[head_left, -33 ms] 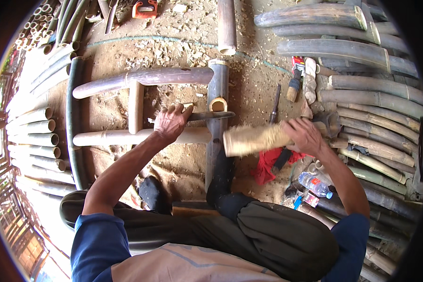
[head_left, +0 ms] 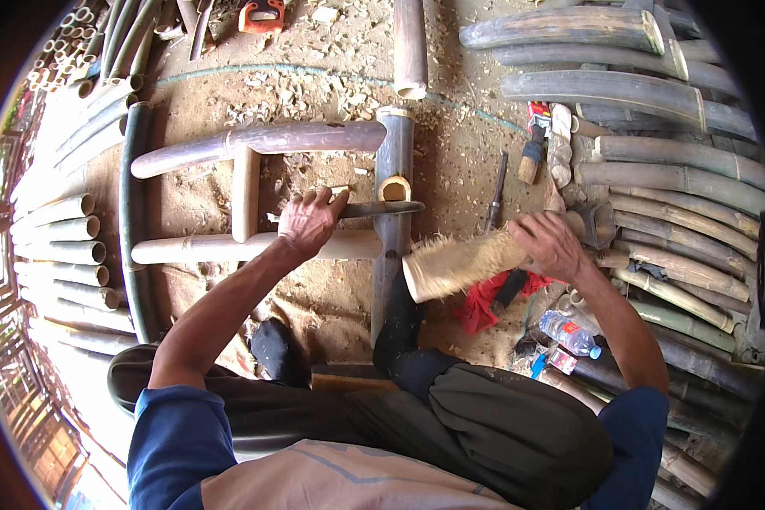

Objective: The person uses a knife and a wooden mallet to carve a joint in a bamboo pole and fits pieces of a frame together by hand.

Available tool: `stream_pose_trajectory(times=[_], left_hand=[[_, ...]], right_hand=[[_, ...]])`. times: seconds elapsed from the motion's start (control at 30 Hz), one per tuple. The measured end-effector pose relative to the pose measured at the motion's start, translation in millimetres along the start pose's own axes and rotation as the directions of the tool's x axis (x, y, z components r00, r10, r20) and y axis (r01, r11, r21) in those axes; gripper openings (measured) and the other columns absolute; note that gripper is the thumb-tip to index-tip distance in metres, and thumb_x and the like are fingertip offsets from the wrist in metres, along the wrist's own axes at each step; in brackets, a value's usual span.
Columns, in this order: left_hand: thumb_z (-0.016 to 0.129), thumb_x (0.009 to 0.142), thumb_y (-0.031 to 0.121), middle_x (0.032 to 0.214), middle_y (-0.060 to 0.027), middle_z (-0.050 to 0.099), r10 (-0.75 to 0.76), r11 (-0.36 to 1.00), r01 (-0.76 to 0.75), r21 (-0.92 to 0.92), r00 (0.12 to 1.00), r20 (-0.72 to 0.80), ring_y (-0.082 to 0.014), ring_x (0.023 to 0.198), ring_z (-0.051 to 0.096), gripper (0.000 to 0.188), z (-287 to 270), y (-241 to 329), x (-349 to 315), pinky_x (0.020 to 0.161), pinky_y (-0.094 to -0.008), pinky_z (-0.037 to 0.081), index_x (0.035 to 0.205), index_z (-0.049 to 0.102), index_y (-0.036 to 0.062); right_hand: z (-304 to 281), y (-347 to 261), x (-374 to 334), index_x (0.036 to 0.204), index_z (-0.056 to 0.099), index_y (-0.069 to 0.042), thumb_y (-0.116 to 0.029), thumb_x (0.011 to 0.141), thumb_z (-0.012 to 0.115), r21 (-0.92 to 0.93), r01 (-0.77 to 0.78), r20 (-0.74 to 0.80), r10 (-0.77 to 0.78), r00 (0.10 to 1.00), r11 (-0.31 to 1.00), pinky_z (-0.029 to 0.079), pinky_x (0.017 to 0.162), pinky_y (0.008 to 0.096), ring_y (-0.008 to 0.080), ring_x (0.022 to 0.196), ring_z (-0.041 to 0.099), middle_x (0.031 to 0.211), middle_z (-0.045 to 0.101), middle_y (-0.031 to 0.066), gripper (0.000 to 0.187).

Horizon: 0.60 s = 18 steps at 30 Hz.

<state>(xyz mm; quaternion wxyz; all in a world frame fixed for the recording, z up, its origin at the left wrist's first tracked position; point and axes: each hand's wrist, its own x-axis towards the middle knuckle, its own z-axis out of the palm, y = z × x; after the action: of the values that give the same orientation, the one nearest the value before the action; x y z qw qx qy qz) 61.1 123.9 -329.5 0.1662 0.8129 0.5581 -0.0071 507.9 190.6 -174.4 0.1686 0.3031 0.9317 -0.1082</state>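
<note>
Bamboo post [head_left: 393, 153] showed 1 open hole [head_left: 396, 189]; what remained was unclear. Left hand [head_left: 311, 223] gripped chisel-like blade [head_left: 381, 209], right hand [head_left: 547, 246] frayed bamboo mallet [head_left: 461, 266].

frame [head_left: 246, 195] ahead of you, its right post [head_left: 393, 153] under the blade [head_left: 387, 208] in your left hand [head_left: 308, 223]. club [head_left: 459, 265] in your right hand [head_left: 546, 244], right of the post. handsaw [head_left: 262, 17] beyond the frame; poles [head_left: 654, 180] stacked on your right; bottle [head_left: 571, 334] right of cloth [head_left: 478, 309].

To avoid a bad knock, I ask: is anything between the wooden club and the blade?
Nothing visible stands between the wooden club in the right hand and the blade in the left hand; this view shows an open gap there.
</note>
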Motion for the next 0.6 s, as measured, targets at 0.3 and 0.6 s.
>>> stream_pose_trajectory(times=[0.3,0.6], left_hand=[[0.055,0.097,0.011,0.128,-0.0199,0.056,-0.007,1.000,0.007,0.003,0.999,0.038,-0.0353,0.111,0.062,0.050,3,0,2,0.091,-0.0502,0.052,0.146,0.047,0.0100],[0.065,0.099,0.052,0.066,-0.0076,0.071,0.196,0.811,-0.240,-0.533,0.971,-0.139,-0.0159,0.047,0.055,0.050,-11,-36,48,0.045,-0.0383,0.050,0.086,0.077,0.0050]], right_hand=[[11,6,1,0.141,0.050,-0.003,-0.028,0.075,0.089,-0.041,0.017,-0.079,-0.020,0.997,0.999,0.049,0.096,0.0458,0.0306,0.105,0.061,0.115,0.060,0.0144,0.080],[-5,-3,10,0.146,0.040,0.005,-0.016,0.079,0.082,0.474,-0.390,-0.256,0.547,0.797,0.789,0.053,0.096,0.0469,0.0403,0.108,0.068,0.118,0.067,0.0292,0.082]])
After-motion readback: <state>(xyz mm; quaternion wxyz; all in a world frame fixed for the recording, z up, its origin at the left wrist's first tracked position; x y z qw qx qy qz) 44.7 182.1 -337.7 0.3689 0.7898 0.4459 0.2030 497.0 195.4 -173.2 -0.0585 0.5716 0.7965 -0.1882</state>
